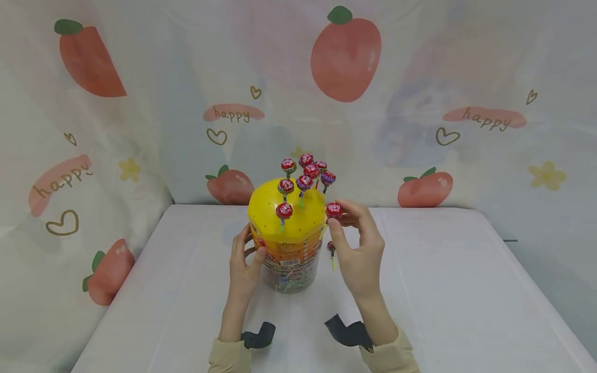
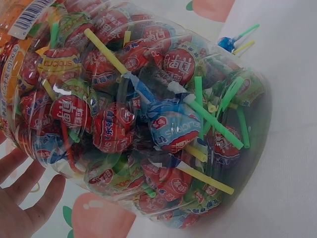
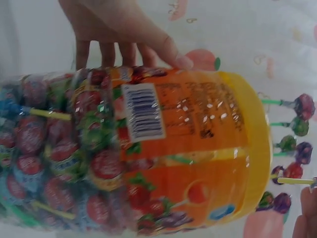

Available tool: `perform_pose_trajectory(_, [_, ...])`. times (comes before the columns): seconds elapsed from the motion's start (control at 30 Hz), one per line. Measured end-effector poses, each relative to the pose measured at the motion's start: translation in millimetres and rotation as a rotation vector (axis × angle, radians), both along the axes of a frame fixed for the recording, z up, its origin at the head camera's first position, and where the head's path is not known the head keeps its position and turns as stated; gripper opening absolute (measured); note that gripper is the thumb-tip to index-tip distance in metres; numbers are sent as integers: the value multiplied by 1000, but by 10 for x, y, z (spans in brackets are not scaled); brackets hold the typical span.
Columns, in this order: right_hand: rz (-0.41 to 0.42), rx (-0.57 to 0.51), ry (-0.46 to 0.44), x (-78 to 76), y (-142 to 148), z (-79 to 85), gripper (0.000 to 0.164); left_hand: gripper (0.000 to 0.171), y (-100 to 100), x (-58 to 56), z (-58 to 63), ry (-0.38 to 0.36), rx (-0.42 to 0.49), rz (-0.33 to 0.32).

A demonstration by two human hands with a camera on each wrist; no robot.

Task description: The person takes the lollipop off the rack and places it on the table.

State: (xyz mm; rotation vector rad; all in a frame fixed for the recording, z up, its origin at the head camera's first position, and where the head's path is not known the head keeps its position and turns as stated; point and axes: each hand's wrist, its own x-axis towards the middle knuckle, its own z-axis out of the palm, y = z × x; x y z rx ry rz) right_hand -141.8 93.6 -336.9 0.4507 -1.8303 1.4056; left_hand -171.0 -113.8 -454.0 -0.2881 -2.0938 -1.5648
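Right fingers (image 1: 339,235) in a raised pinch on one lollipop (image 1: 333,210), left fingers (image 1: 239,242) around the jar's (image 1: 291,277) side

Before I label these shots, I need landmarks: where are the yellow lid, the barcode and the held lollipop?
Yellow lid (image 1: 305,220): head view, on its top surface.
Barcode (image 3: 143,112): right wrist view, middle of its stripes.
Held lollipop (image 1: 333,210): head view, its red wrapped candy end.

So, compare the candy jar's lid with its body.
The lid is opaque yellow, while the jar body is see-through with an orange label. The lid is shallow; the jar body is tall. A cluster of lollipops sticks up from the lid, whereas packed lollipops lie jumbled inside the jar body. Both hold lollipops and belong to one container.
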Motion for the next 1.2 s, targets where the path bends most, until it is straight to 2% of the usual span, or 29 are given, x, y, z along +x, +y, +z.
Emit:
perform_pose_trajectory(0.4, [-71,-40,-117,-84,219,-347,35,60,31,6,6,-26,-6,-3])
perform_pose_trajectory(0.5, [-95,-33,-131,-119,257,-382,33,60,34,3,12,-17,-2,-3])
perform_pose_trajectory(0.57, [-105,-28,-131,-104,256,-335,32,61,32,-2,19,-12,3,-5])
perform_pose_trajectory(0.73, [-104,-38,-144,-195,343,-416,30,61,16,-10,37,-8,6,-5])
perform_pose_trajectory(0.8, [-109,-44,-179,-266,404,-506,30,61,8,-13,36,-8,3,-2])
perform_pose_trajectory(1.03, [-131,-26,-361,-227,421,-446,28,60,4,-15,10,-13,1,6])
perform_pose_trajectory(1.2, [-125,-24,-462,-277,443,-530,27,60,3,5,11,-25,9,6])
